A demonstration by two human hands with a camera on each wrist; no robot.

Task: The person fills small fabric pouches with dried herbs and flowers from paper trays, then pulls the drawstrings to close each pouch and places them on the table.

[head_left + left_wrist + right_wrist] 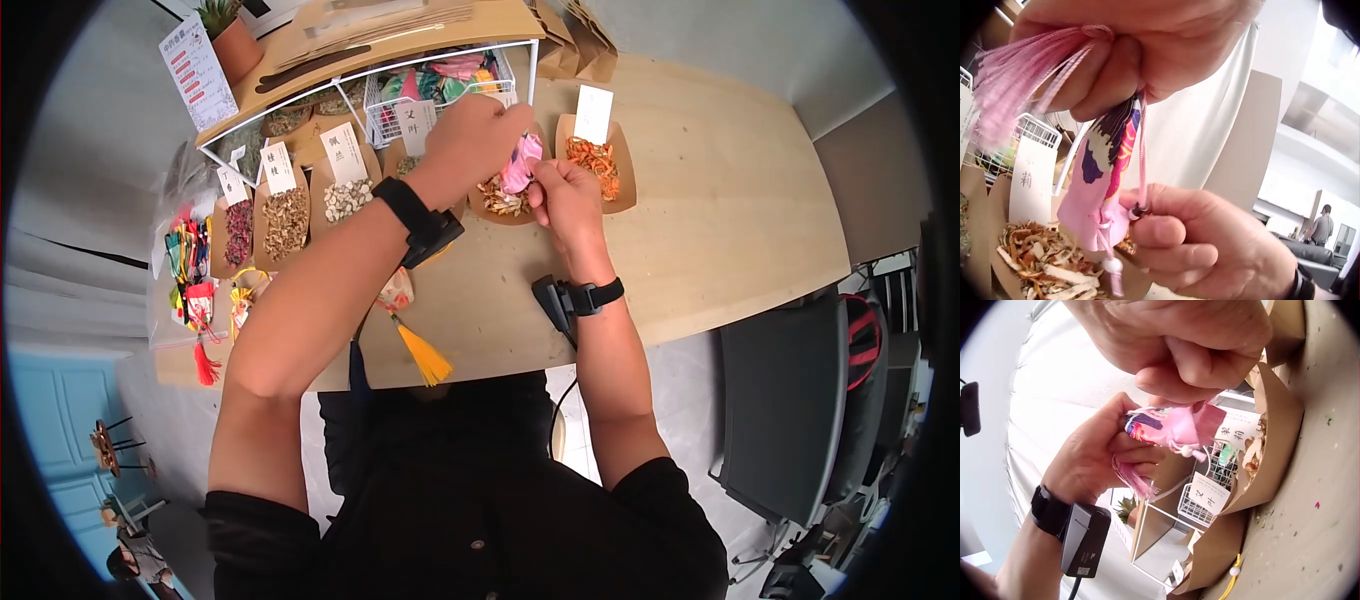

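Plainly, the pink pouch stretches between both hands, each gripping an end.

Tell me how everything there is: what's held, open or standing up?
Pink pouch, held in the air; I can't tell whether its mouth is open.
Left hand, gripping one end of the pouch.
Right hand, holding the other end.
Pink tassel, dangling loose.
Far-right tray, open, holding orange bits.
Far-left tray, open, holding dark red bits.
Wire basket, holding colourful cloth things.
Yellow tassel, fanned out.
Potted plant, upright.
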